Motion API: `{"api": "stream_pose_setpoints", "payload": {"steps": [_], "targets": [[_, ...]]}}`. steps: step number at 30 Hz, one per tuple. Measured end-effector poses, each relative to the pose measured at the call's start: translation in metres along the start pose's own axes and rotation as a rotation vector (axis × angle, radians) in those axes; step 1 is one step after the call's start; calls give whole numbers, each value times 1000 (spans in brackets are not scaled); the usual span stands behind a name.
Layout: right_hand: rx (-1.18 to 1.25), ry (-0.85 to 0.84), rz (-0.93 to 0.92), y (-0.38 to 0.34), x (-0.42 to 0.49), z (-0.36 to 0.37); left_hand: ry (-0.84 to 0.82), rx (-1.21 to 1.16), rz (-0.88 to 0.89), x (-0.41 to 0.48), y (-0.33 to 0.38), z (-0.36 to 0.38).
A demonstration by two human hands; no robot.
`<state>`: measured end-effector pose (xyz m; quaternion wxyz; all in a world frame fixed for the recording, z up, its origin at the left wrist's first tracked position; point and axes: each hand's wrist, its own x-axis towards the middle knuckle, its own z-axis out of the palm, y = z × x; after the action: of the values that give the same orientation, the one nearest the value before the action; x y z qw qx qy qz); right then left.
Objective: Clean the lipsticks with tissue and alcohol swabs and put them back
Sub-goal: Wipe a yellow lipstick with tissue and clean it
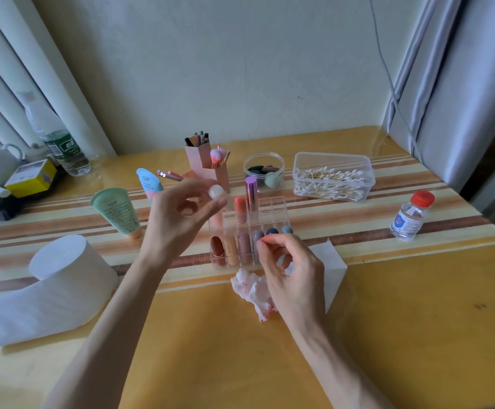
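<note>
Lipsticks (231, 247) upright in clear organizer (278, 203); white cap (216, 191) aloft; red-stained crumpled tissue (250, 286) just before organizer.

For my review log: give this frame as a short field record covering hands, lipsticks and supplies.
left hand: holds white piece, raised
right hand: grips white item by organizer
lipsticks: in organizer's front row
tissue: crumpled, red-stained, by right hand
swab box: back right
bottle: right, red cap on
roll: left
</note>
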<state>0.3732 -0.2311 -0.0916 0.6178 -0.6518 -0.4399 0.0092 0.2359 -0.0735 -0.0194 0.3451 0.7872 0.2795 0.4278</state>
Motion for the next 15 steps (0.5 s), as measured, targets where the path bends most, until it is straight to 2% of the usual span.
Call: {"api": "stream_pose_setpoints", "payload": {"steps": [4,7,10,13,15], "targets": [[155,-128,9,-12,-2,-2,-74,-133,-48,-38,5,4],[202,-228,25,-15,-5,-2,-80,-147,-72,-60,4,8],[173,-269,-6,-11,-7,0,-1,-193,-95,-76,6,10],[175,-289,7,-10,-9,1,157,-372,-174,-82,6,2],[185,-297,45,-11,-9,0,222,-341,-213,-81,4,-11]]}}
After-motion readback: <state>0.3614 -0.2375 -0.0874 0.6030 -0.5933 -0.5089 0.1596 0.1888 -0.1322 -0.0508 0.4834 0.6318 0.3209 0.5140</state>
